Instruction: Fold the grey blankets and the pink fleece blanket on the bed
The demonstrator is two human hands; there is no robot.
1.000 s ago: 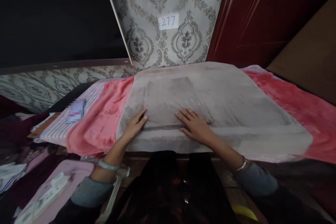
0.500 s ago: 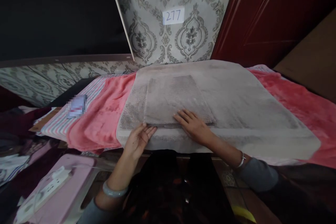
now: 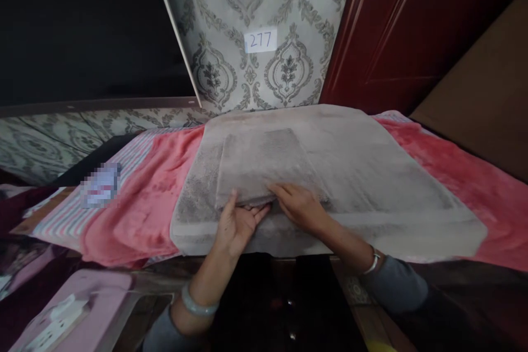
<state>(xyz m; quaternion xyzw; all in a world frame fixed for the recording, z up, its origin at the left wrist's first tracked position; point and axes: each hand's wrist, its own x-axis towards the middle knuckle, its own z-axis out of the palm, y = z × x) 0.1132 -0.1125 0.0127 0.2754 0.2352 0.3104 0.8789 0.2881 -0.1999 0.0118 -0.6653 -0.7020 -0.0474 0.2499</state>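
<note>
Folded cloth [image 3: 264, 159] on a larger spread cloth [image 3: 371, 176], left of its middle, blanket [image 3: 136, 198] at both sides, screen [image 3: 91, 33] far left, door [image 3: 388, 27] far right, paper [image 3: 260, 40] on the wall [image 3: 247, 0] between.

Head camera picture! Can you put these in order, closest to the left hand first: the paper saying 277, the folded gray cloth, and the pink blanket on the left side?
1. Folded gray cloth: right at the left hand, touching its fingers.
2. Pink blanket: off to the hand's left.
3. Paper: farthest, up on the wall.
</note>
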